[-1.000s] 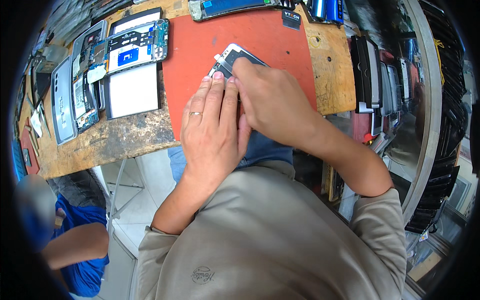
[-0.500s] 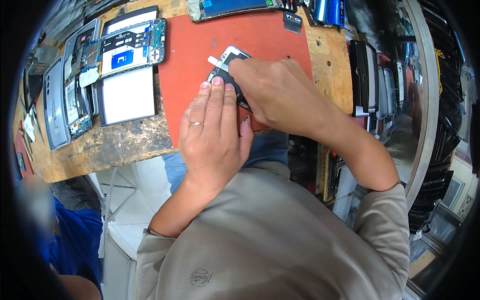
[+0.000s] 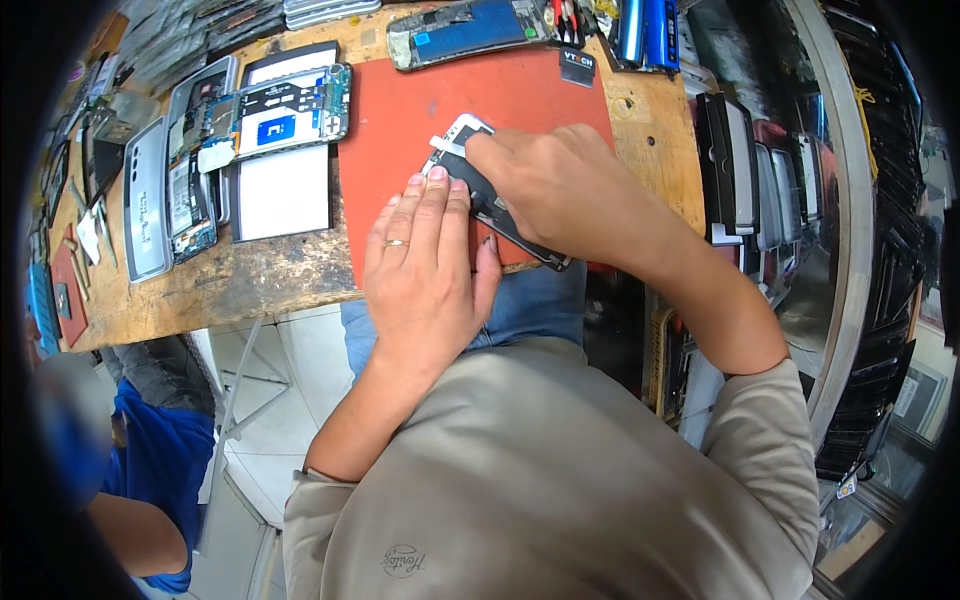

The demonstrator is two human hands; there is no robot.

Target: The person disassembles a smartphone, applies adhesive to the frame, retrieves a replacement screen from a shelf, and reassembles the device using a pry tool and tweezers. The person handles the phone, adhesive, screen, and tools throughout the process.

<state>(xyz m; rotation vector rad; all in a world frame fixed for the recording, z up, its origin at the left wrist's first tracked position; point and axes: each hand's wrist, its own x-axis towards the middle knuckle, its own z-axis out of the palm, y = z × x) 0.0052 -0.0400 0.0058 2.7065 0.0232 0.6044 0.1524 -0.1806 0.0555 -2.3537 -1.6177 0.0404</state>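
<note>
A dark phone part with a pale frame (image 3: 488,203) lies slanted on the red mat (image 3: 400,110). My left hand (image 3: 425,265), a ring on one finger, lies with fingers stretched out and their tips on the part's left edge. My right hand (image 3: 555,190) is curled over the part, thumb and fingers closed at a short pale strip (image 3: 445,143) near its upper end; its other fingertips are hidden. The strip sticks out leftward beyond that hand.
Opened phones (image 3: 285,110) and white-lined boxes (image 3: 280,195) cover the wooden bench's left side. Another phone (image 3: 465,32) and blue shiny items (image 3: 650,35) lie at the back. Stacked parts (image 3: 740,165) stand right. A co-worker in blue (image 3: 160,460) is at lower left.
The part's lower end has come into view beside my right hand, reaching the mat's front edge. My left hand has shifted slightly, and the bench's position in the picture has shifted.
</note>
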